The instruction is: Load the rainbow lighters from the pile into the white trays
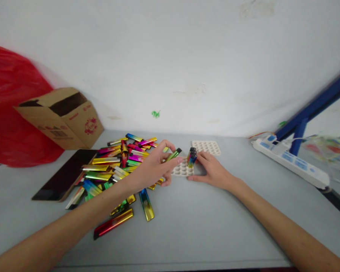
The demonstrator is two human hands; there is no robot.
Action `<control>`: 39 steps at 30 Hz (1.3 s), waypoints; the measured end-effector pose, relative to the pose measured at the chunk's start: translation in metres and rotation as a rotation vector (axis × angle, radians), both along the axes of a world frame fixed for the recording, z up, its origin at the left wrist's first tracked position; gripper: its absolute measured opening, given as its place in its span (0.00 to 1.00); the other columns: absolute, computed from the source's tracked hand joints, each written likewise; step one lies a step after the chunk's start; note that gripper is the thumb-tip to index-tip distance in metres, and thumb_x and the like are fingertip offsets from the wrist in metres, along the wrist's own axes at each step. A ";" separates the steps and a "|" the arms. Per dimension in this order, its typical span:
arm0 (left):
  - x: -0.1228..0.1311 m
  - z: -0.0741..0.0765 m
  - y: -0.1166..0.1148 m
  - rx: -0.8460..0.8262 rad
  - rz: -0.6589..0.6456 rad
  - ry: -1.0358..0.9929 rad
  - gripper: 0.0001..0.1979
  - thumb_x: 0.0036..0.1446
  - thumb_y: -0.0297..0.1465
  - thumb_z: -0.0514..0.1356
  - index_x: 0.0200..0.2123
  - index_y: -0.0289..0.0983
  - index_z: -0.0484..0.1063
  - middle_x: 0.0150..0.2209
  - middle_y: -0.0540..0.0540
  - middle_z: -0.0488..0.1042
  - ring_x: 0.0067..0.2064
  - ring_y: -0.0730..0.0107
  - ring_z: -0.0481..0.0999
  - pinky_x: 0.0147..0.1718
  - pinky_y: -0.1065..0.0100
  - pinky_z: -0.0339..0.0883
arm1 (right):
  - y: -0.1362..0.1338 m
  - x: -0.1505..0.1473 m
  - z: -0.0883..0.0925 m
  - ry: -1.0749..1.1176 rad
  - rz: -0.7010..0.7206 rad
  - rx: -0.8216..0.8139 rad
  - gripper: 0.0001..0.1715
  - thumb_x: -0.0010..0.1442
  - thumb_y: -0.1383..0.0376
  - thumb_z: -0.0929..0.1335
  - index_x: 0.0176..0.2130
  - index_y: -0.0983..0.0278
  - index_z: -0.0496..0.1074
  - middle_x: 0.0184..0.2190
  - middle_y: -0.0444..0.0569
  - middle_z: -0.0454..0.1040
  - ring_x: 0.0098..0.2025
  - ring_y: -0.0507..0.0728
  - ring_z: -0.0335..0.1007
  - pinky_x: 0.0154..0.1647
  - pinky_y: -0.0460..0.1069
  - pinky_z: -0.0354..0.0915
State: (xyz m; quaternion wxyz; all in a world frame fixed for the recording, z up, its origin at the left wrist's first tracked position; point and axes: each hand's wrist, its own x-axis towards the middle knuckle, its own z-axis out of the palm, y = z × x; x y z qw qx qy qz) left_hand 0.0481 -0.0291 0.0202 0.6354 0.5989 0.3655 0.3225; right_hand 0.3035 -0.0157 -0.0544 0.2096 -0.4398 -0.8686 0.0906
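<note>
My left hand [155, 164] pinches a green lighter [174, 155] with a black top, held tilted above the near white tray [179, 170] with round holes. Blue-and-yellow lighters [192, 158] stand upright in the right side of that tray. At its right edge, my right hand [212, 172] holds the tray, thumb on the near corner and fingertips beside the standing lighters. Left of the tray spreads a heap of shiny lighters [110, 167] in gold, red, pink, green and blue, partly hidden by my left forearm.
Farther back sits a second holed tray [206, 146]. A dark tablet [65, 175] lies left of the heap, before an open cardboard box [70, 122] and a red plastic bag [14, 109]. On the right are a white power strip [291, 160] and a blue metal frame [314, 104].
</note>
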 end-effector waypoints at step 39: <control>0.015 -0.022 0.012 1.003 -0.003 0.519 0.22 0.70 0.37 0.56 0.65 0.44 0.67 0.44 0.44 0.76 0.41 0.64 0.77 0.46 0.65 0.70 | -0.006 0.007 -0.009 0.065 0.004 -0.036 0.33 0.61 0.46 0.74 0.56 0.62 0.70 0.51 0.58 0.74 0.52 0.68 0.70 0.54 0.63 0.69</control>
